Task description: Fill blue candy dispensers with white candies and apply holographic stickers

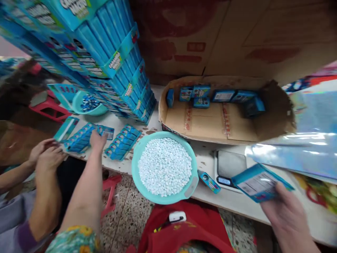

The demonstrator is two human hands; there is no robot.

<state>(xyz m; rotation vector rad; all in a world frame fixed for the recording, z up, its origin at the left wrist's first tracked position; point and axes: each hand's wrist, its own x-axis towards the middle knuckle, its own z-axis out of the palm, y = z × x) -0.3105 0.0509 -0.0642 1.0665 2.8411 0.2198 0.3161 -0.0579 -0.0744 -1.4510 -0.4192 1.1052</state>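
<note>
The right hand (284, 207), well to the right of the turquoise plastic basin (136, 182), grips a blue carton (254, 182) by its lower right part, thumb over the white label panel printed with small text. The left hand (98, 140) stretches out to the left of the basin, its fingers bent at the end of a small blue box (109, 133) lying label up; whether they pinch it or only touch it, I cannot tell. Between that hand and the basin lies a slanting row of blue boxes (122, 142), and farther left of the basin is another row. The basin itself is heaped with small white pellets (165, 167). Just beside its right rim lie a blue printed piece with a round hole (209, 181) and, a little farther right, a digital scale (231, 165) with a lit display. Behind the basin, toward the right, a cut-down cardboard box (205, 123) has several blue boxes standing along its back. Behind the basin to the left rises a tall stack of blue display boxes (105, 59). Far left of the basin, a co-worker's hands (48, 153) are close together, partly hiding each other.
</note>
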